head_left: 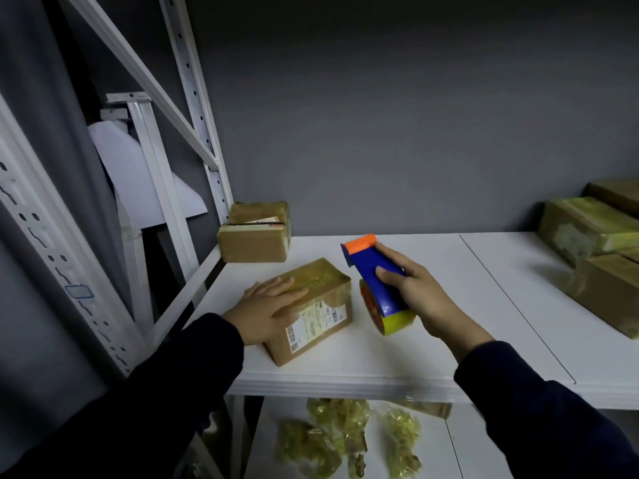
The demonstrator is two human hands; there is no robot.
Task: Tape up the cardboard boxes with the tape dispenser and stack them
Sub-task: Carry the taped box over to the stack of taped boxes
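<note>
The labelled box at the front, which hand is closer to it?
Left. The left hand rests flat on the box; the right hand holds the tape dispenser off to its right.

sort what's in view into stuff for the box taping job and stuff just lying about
For the job: tape dispenser in the right hand; labelled box under the flat left hand; two stacked boxes at the back left; taped boxes on the right.

Lying about: crumpled yellowish wads on the lower shelf; white panel leaning behind the rack.
</note>
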